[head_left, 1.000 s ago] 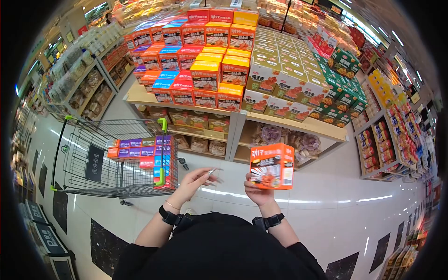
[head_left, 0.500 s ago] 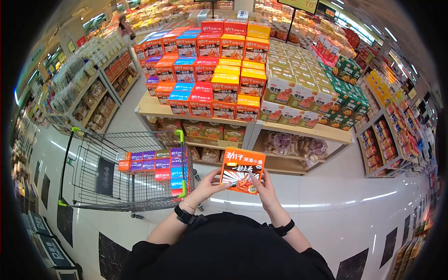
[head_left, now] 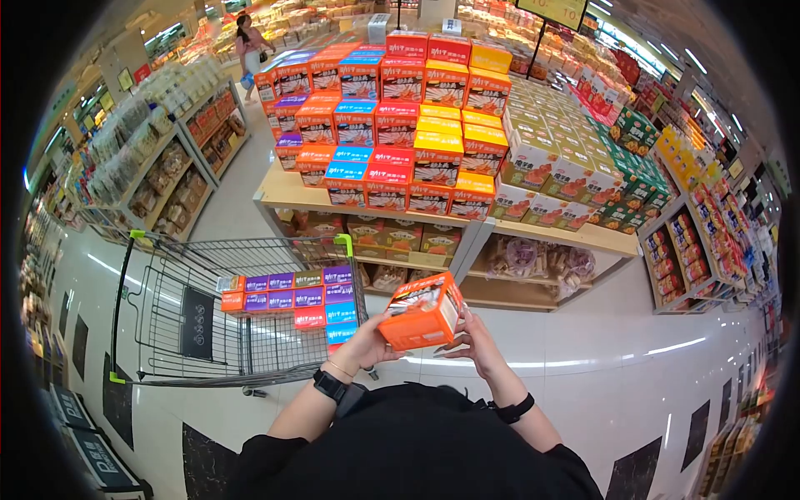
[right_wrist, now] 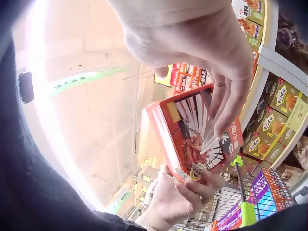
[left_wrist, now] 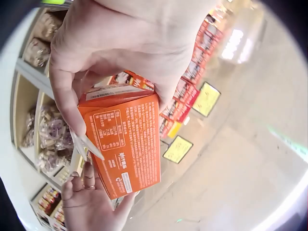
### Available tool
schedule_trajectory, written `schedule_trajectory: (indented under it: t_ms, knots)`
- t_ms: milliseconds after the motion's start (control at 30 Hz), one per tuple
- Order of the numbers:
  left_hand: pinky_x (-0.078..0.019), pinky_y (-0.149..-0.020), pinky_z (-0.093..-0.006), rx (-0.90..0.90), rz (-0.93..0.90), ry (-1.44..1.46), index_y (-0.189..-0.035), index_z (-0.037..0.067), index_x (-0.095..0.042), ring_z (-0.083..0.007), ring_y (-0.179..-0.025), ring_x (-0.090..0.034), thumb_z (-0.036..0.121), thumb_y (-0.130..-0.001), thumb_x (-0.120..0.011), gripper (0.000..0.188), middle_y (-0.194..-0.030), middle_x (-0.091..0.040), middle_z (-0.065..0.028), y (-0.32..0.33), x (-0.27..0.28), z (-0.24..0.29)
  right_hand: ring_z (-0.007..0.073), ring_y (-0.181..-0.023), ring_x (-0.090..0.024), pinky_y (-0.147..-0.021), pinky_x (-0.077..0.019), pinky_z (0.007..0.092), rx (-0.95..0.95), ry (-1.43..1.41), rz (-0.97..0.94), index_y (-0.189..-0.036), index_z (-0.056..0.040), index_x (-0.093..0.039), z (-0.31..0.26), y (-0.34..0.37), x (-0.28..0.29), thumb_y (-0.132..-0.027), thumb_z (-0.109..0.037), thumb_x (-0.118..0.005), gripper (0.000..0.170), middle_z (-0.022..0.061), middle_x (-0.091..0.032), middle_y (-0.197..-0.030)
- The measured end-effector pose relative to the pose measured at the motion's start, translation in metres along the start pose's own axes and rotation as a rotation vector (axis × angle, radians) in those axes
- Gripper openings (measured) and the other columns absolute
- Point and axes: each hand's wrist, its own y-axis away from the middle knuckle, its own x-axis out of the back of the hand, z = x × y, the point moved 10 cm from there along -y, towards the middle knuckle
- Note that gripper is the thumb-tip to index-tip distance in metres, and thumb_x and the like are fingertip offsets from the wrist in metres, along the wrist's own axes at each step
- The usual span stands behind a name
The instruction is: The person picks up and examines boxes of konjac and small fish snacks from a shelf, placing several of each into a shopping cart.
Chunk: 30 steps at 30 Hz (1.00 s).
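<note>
An orange snack box (head_left: pixel 423 312) is tilted in front of the person's chest. My left hand (head_left: pixel 367 343) grips it from the left; in the left wrist view, thumb and fingers span one end of the box (left_wrist: pixel 127 139). That view faces a side printed with small white text and a table. My right hand (head_left: pixel 477 346) is at the box's right side, fingers loosely extended, fingertips right at the cardboard. In the right wrist view its long-nailed fingers (right_wrist: pixel 226 108) overlap the front picture, while the left hand's fingers (right_wrist: pixel 197 187) wrap the opposite end.
A wire shopping cart (head_left: pixel 217 350) with green corners stands at left, holding rows of small boxes (head_left: pixel 283 292). Ahead, a wooden display shelf (head_left: pixel 367 202) bears stacked orange, blue and yellow boxes (head_left: pixel 400 121), with olive boxes (head_left: pixel 533 158) at right. A person (head_left: pixel 250 50) walks at the far left.
The box came from the right hand to the front of the chest, where both hands held it. Since then it has been turned and tilted in the left hand, and the right fingers have loosened.
</note>
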Motion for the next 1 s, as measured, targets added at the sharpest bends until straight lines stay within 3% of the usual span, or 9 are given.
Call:
schedule_trajectory:
  t_ms: [67,133,333,400,600,700,800,833,1000]
  knots:
    - [-0.0582,-0.079,-0.0366,0.117,-0.131,0.382,-0.140,0.011,-0.041,-0.0309,-0.094,-0.067,0.049,-0.093,-0.052,0.061,-0.123,-0.059,-0.0150,0.000,0.003,-0.014,0.0264,-0.087,-0.065,-0.073,-0.0602,0.0402,-0.045,0.022,-0.058,-0.135,-0.0017,-0.037,0.001,0.000,-0.013,-0.100,-0.052,-0.037,0.061,0.0149,-0.055,-0.107]
    - [-0.0573,-0.081,-0.0370,0.166,-0.187,0.443,-0.140,0.012,-0.041,-0.0301,-0.099,-0.065,0.048,-0.093,-0.052,0.060,-0.127,-0.057,-0.0134,0.002,0.007,-0.019,0.0269,-0.086,-0.065,-0.073,-0.0598,0.0393,-0.060,0.040,-0.072,-0.136,-0.0019,-0.037,0.006,-0.004,-0.016,-0.101,-0.052,-0.035,0.061,0.0166,-0.055,-0.110]
    - [-0.0549,-0.090,-0.0393,-0.137,0.053,0.011,-0.144,0.009,-0.035,-0.0278,-0.113,-0.060,0.014,-0.088,-0.066,0.065,-0.133,-0.052,-0.0121,-0.002,0.026,0.015,0.0249,-0.107,-0.057,-0.087,-0.0546,0.0399,0.003,0.162,-0.067,-0.141,-0.0024,-0.033,0.001,-0.031,-0.001,-0.101,-0.051,-0.037,0.063,0.0164,-0.052,-0.123]
    - [-0.0547,-0.091,-0.0410,-0.224,0.060,-0.226,-0.147,0.009,-0.029,-0.0254,-0.108,-0.061,0.003,-0.078,-0.073,0.083,-0.123,-0.050,-0.0132,-0.013,0.027,0.033,0.0236,-0.113,-0.054,-0.093,-0.0491,0.0409,-0.015,0.140,-0.070,-0.143,-0.0058,-0.034,-0.010,-0.039,0.005,-0.098,-0.049,-0.045,0.064,0.0134,-0.049,-0.131]
    - [-0.0521,-0.089,-0.0377,-0.354,0.105,-0.517,-0.146,0.008,-0.031,-0.0252,-0.107,-0.060,0.009,-0.068,-0.084,0.095,-0.117,-0.053,-0.0138,-0.045,0.003,0.069,0.0275,-0.126,-0.048,-0.100,-0.0447,0.0445,0.000,0.166,-0.112,-0.151,-0.0028,-0.019,-0.043,-0.076,0.032,-0.089,-0.036,-0.069,0.086,0.0187,-0.042,-0.141]
    - [-0.0538,-0.087,-0.0380,-0.394,0.147,-0.782,-0.143,0.012,-0.038,-0.0243,-0.112,-0.056,0.015,-0.058,-0.091,0.100,-0.123,-0.051,-0.0127,-0.060,-0.023,0.094,0.0263,-0.127,-0.046,-0.103,-0.0426,0.0369,0.251,0.371,-0.202,-0.152,-0.0067,-0.019,-0.085,-0.099,0.048,-0.078,-0.023,-0.081,0.098,0.0190,-0.038,-0.143]
    - [-0.0574,-0.086,-0.0368,-0.404,0.154,-0.886,-0.142,0.014,-0.040,-0.0242,-0.113,-0.055,0.009,-0.058,-0.089,0.098,-0.129,-0.048,-0.0101,-0.075,-0.060,0.116,0.0271,-0.127,-0.046,-0.107,-0.0391,0.0375,0.395,0.681,-0.321,-0.152,-0.0071,-0.020,-0.126,-0.113,0.054,-0.075,-0.024,-0.083,0.101,0.0192,-0.040,-0.139]
    - [-0.0595,-0.084,-0.0353,-0.423,0.161,-0.922,-0.142,0.015,-0.040,-0.0238,-0.115,-0.054,0.006,-0.058,-0.088,0.097,-0.132,-0.046,-0.0078,-0.080,-0.073,0.125,0.0269,-0.120,-0.052,-0.104,-0.0409,0.0372,0.503,0.721,-0.267,-0.148,-0.0055,-0.034,-0.145,-0.115,0.059,-0.069,-0.027,-0.086,0.097,0.0169,-0.049,-0.126]
    - [-0.0569,-0.089,-0.0364,-0.556,0.223,-1.005,-0.142,0.014,-0.039,-0.0231,-0.122,-0.049,0.005,-0.062,-0.085,0.093,-0.133,-0.046,-0.0088,-0.118,-0.092,0.145,0.0304,-0.101,-0.058,-0.092,-0.0460,0.0367,0.601,1.026,-0.296,-0.124,-0.0017,-0.060,-0.197,-0.126,0.064,-0.059,-0.030,-0.088,0.077,0.0128,-0.058,-0.100]
